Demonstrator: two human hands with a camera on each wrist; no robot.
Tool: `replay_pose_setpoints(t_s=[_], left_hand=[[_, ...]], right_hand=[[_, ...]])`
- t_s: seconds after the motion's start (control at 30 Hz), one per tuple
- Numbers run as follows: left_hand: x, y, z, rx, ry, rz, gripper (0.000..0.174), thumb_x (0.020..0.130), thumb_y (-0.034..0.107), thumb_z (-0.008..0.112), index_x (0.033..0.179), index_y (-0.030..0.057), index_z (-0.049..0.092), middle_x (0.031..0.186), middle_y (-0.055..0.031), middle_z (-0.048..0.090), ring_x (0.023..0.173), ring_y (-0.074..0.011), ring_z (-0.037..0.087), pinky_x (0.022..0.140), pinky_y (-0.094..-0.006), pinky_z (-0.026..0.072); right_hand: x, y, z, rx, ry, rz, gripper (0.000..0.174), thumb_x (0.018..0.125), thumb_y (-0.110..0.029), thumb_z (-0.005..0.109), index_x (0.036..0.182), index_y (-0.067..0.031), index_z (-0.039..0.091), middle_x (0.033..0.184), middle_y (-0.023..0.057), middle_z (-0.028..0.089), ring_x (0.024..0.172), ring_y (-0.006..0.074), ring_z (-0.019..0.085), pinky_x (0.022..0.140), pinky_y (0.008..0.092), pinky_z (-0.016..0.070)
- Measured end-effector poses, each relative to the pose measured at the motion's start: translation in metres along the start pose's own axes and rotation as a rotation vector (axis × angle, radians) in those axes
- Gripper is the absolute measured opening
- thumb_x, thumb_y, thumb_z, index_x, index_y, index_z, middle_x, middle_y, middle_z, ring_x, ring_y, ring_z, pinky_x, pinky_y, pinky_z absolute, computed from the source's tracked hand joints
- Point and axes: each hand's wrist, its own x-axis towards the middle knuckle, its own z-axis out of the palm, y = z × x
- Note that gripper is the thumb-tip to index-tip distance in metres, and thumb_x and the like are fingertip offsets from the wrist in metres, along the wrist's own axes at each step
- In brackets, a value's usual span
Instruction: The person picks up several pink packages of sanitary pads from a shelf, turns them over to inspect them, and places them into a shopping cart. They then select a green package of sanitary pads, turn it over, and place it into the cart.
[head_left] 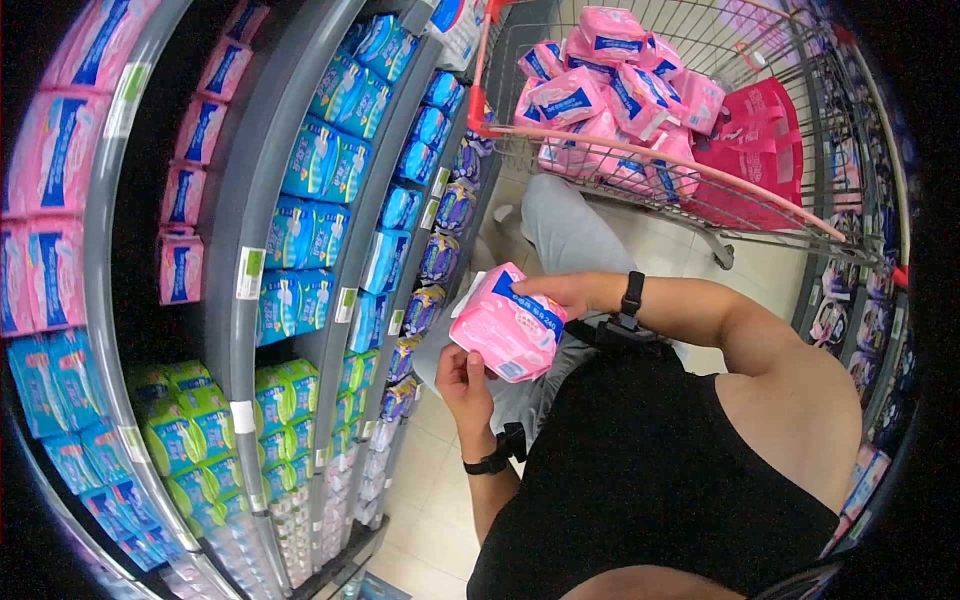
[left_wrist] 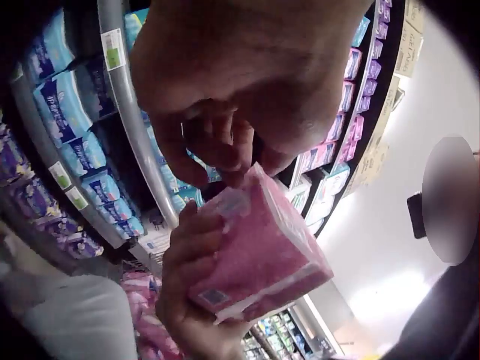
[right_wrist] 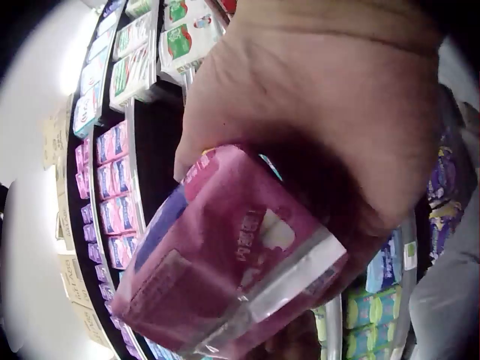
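Observation:
A pink soft pack with a blue label (head_left: 505,325) is held in front of my chest, close to the shelves. My right hand (head_left: 555,293) grips its upper end, fingers curled over it; the right wrist view shows the pack (right_wrist: 225,262) filling that hand (right_wrist: 322,112). My left hand (head_left: 465,385) comes up from below and pinches the pack's lower corner. In the left wrist view, the curled fingers (left_wrist: 217,150) meet the pack (left_wrist: 262,255) at its corner, with the right hand (left_wrist: 187,255) holding it opposite.
Curved shop shelves (head_left: 235,290) on the left carry rows of pink, blue and green packs. A wire shopping cart (head_left: 650,155) stands ahead, loaded with several pink packs (head_left: 600,90) and a red bag (head_left: 750,130). My grey-trousered knee (head_left: 570,230) is below the cart.

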Motion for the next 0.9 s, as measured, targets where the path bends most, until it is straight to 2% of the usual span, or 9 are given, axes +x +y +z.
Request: replay_pose_setpoints(t_s=[0.1,0.2,0.27,0.3,0.4,0.53,0.67,0.77,0.9], left_hand=[[0.009,0.011,0.008,-0.005,0.100,0.044,0.011,0.098,0.013,0.059,0.103,0.0031,0.058,0.080,-0.0039,0.061,0.069,-0.0094,0.056,0.062,-0.0227,0.0446],[0.014,0.010,0.009,-0.008,0.132,0.089,0.010,0.098,0.012,0.058,0.103,0.0028,0.057,0.081,-0.0057,0.060,0.069,-0.0114,0.056,0.062,-0.0238,0.0447],[0.016,0.013,0.014,0.055,0.101,0.120,0.011,0.100,0.013,0.056,0.102,0.0026,0.057,0.079,-0.0062,0.059,0.067,-0.0120,0.055,0.059,-0.0247,0.0425],[0.015,0.014,0.014,0.094,0.058,0.128,0.010,0.099,0.012,0.056,0.102,0.0024,0.057,0.082,-0.0071,0.059,0.070,-0.0131,0.055,0.061,-0.0259,0.0435],[0.013,0.014,0.017,0.162,0.032,0.079,0.010,0.099,0.012,0.056,0.101,0.0026,0.057,0.082,-0.0069,0.059,0.070,-0.0133,0.055,0.062,-0.0256,0.0440],[0.019,0.005,0.010,0.127,-0.047,0.073,0.007,0.096,0.002,0.059,0.102,0.0021,0.059,0.090,-0.0078,0.063,0.075,-0.0118,0.058,0.068,-0.0246,0.0484],[0.032,0.029,-0.014,0.421,-0.111,0.132,0.009,0.094,0.004,0.062,0.103,0.0019,0.061,0.089,-0.0064,0.064,0.079,-0.0117,0.060,0.073,-0.0261,0.0497],[0.059,0.057,-0.051,0.668,-0.125,0.215,0.007,0.093,0.004,0.063,0.100,0.0022,0.063,0.093,-0.0053,0.065,0.086,-0.0127,0.060,0.078,-0.0274,0.0494],[0.091,0.130,-0.102,0.790,-0.050,0.339,0.010,0.087,0.001,0.066,0.096,0.0004,0.064,0.097,-0.0087,0.065,0.086,-0.0179,0.062,0.078,-0.0304,0.0499]], right_hand=[[-0.002,-0.017,-0.005,-0.080,0.033,-0.303,0.057,0.097,-0.049,0.058,0.135,-0.0057,0.054,0.134,0.0111,0.062,0.120,0.0174,0.060,0.098,0.0364,0.0531],[-0.041,-0.074,0.093,0.453,0.151,-0.485,0.077,0.094,-0.056,0.058,0.150,-0.0076,0.037,0.136,0.0151,0.057,0.120,0.0235,0.059,0.085,0.0361,0.0577],[-0.043,-0.096,0.035,0.433,-0.592,-0.402,0.074,0.093,-0.057,0.055,0.148,-0.0096,0.041,0.122,0.0170,0.058,0.096,0.0230,0.063,0.067,0.0307,0.0566],[-0.051,-0.103,0.034,0.471,-0.547,-0.506,0.083,0.091,-0.062,0.053,0.152,-0.0105,0.032,0.112,0.0154,0.056,0.084,0.0218,0.059,0.060,0.0282,0.0520],[-0.064,-0.120,0.033,0.293,-0.595,-0.593,0.079,0.095,-0.063,0.045,0.147,-0.0056,0.036,0.118,0.0189,0.060,0.089,0.0271,0.063,0.066,0.0329,0.0561],[-0.047,-0.095,0.002,0.089,-0.425,-0.428,0.072,0.096,-0.060,0.047,0.137,-0.0009,0.043,0.121,0.0186,0.061,0.100,0.0324,0.065,0.072,0.0379,0.0589],[-0.029,-0.051,-0.052,-0.042,-0.239,-0.337,0.065,0.098,-0.058,0.045,0.133,-0.0030,0.050,0.117,0.0167,0.064,0.101,0.0311,0.066,0.079,0.0385,0.0577],[-0.024,-0.030,-0.101,0.387,-0.124,-0.437,0.056,0.099,-0.051,0.047,0.131,-0.0054,0.052,0.117,0.0137,0.065,0.100,0.0279,0.064,0.084,0.0400,0.0525],[-0.007,-0.049,-0.104,0.219,-0.032,-0.429,0.047,0.099,-0.047,0.048,0.123,-0.0079,0.057,0.114,0.0113,0.066,0.099,0.0258,0.063,0.086,0.0393,0.0483]])
